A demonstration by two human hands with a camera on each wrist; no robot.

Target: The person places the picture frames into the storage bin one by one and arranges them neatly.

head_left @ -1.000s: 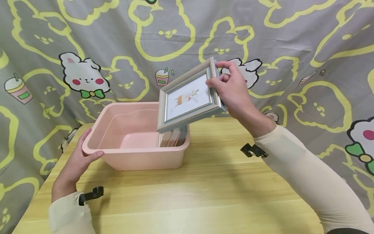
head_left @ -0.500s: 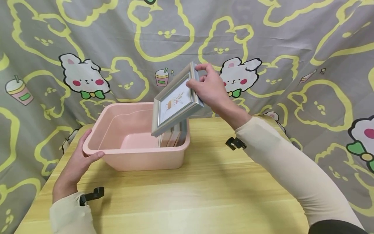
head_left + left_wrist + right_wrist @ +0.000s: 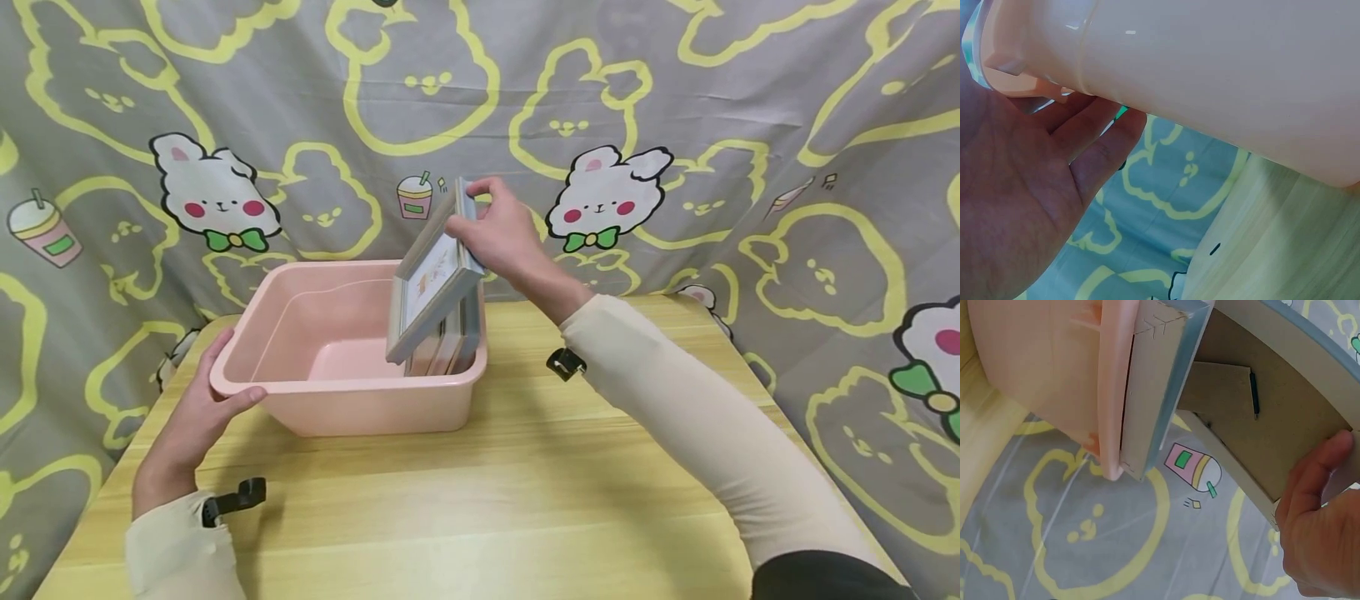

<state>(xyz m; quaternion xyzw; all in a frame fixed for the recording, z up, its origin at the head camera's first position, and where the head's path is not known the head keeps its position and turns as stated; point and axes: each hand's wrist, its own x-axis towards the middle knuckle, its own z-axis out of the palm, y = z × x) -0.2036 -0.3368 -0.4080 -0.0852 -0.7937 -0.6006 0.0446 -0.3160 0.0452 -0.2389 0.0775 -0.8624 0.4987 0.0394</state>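
Note:
My right hand [image 3: 498,229] pinches a grey picture frame [image 3: 431,292] by its upper right edge, thumb on the front and fingers behind. The frame tilts over the right part of a pink plastic basin [image 3: 367,408], its lower end dipping below the rim. In the right wrist view the brown backboard [image 3: 1229,425] of this frame faces the camera, with a small dark stand piece on it. More picture frames [image 3: 453,346] stand upright against the basin's right wall. My left hand [image 3: 198,412] grips the basin's left rim, thumb over the front edge; its fingers [image 3: 1104,147] reach along the outside.
The basin stands on a light wooden table [image 3: 480,517]. Behind it hangs a grey curtain [image 3: 585,100] with yellow outlines and white cartoon rabbits. Black camera clips [image 3: 566,364] sit on both sleeves.
My right hand has carried the picture frame left and downward, into the basin's opening, and the picture frame now stands steeper. The left hand and the basin have stayed in place.

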